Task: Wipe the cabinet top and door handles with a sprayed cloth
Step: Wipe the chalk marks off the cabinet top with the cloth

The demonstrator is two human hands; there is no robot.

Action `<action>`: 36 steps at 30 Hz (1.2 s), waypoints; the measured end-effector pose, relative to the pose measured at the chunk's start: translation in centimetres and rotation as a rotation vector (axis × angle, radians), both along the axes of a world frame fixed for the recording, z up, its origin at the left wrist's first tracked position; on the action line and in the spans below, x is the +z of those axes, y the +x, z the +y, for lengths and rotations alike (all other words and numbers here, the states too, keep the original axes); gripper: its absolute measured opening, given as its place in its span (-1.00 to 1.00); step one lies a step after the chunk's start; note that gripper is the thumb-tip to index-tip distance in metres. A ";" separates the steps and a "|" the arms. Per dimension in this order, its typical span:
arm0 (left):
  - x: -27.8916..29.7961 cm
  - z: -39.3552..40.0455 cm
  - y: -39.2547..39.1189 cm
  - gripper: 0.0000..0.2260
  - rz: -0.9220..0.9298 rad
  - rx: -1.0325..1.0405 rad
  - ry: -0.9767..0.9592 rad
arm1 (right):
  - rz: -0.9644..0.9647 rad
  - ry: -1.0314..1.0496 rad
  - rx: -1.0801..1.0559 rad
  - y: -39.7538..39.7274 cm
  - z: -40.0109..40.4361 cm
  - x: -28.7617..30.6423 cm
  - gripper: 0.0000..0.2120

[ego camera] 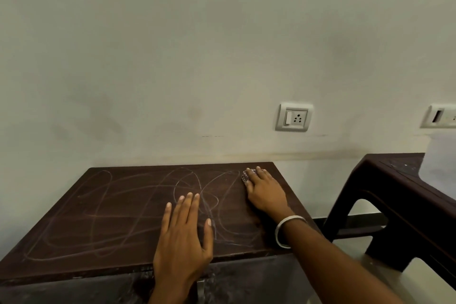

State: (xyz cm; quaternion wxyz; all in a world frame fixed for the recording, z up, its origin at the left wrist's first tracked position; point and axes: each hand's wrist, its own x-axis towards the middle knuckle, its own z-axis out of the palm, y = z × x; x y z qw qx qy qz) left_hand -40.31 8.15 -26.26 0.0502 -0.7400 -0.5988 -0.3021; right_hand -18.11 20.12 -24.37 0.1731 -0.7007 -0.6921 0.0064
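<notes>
Soft, limp cloth [247,175] pressed flat under right hand [265,192] fingers; left hand [183,237] spread flat, holding nothing, on cabinet top [111,217].

Dim, flat light; soft blur; wide-angle bending at edges.

Bare cabinet top [118,217] left of flat left hand [183,232]; wall [172,57] behind.
</notes>
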 end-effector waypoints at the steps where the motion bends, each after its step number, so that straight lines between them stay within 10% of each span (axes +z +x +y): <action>1: 0.0 0.0 0.0 -0.39 -0.006 -0.003 0.001 | 0.011 -0.002 -0.014 0.7 -0.1 0.1 -0.51; 36: -0.1 0.1 0.1 -0.36 0.038 0.030 0.002 | 0.003 0.033 -0.066 0.2 -5.3 -0.2 -0.51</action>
